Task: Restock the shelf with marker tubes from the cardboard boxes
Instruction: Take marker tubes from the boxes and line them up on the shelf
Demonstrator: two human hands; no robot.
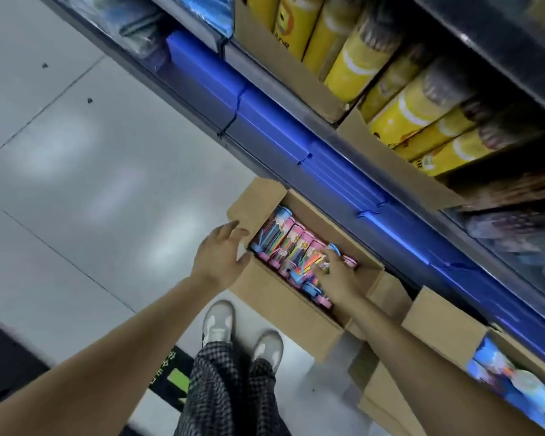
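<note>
While the head view tips steeply down past the shelf (296, 143) edge, both arms reach to the open cardboard box (283, 300) on the floor, and the marker tubes (296, 247) lie packed inside it, side by side, pink and blue caps showing. Right hand (340, 275) is down in the box, right on top of the tubes at the far-right end of the row, fingers bent over one; whether it has truly closed on that tube I cannot tell, the blur eats the fingertips. Left hand (222, 259) sits at the box's left edge, fingers spread and loose against the flap, holding nothing, by the look of it steadying the cardboard. Here's the relation that matters: the tubes' long axes run across the box, from the near wall toward the shelf side, and they lie directly beneath the right hand, so that one is plainly nearer. A lift would want to go straight up, then onward to the shelf above.
</note>
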